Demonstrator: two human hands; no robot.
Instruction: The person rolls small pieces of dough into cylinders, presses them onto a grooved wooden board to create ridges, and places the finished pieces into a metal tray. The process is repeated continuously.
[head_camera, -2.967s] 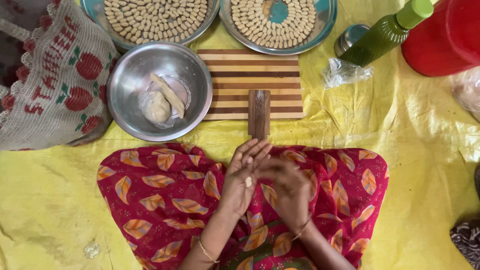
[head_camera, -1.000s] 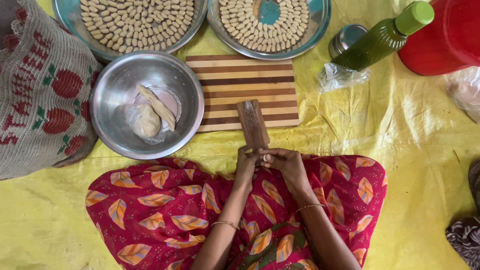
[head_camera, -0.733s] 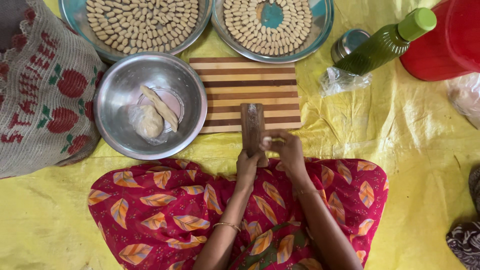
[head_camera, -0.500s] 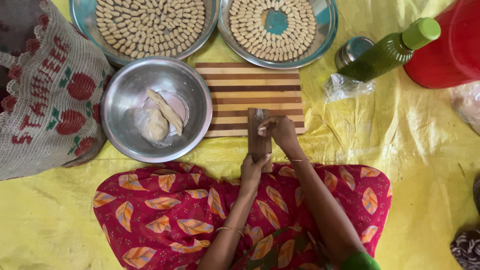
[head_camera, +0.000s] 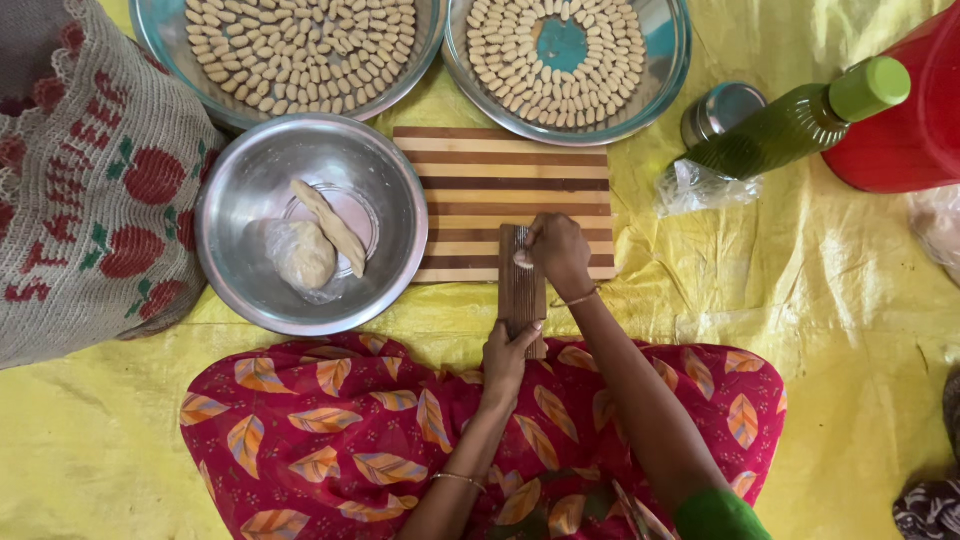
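Yellow sheet (head_camera: 850, 330) under everything, my red leaf-print skirt (head_camera: 330, 440) at the bottom. Two blue trays up top: left tray (head_camera: 165, 40) packed full of shaped dough pieces, right tray (head_camera: 672, 60) filled in rings with a bare patch in the middle, so I judge most shaping is done and little room is left. Steel bowl (head_camera: 235, 200) just left of the striped cutting board (head_camera: 500, 170) holds a dough lump (head_camera: 300, 255) and a dough rope (head_camera: 330, 225), so a fair bit is left to shape. Ridged wooden paddle (head_camera: 522, 285) lies half on the board's near edge; my left hand (head_camera: 508, 360) grips its near end, and my right hand (head_camera: 556, 252) has fingers curled, pressing a small dough piece (head_camera: 523, 259) onto the paddle's far end. Right of the board: green bottle (head_camera: 790, 125) lying tilted, small steel cup (head_camera: 722, 108), crumpled plastic bag (head_camera: 695, 188), red tub (head_camera: 905, 120). Patterned cloth bag (head_camera: 80, 190) far left. Nothing blocks my hands.
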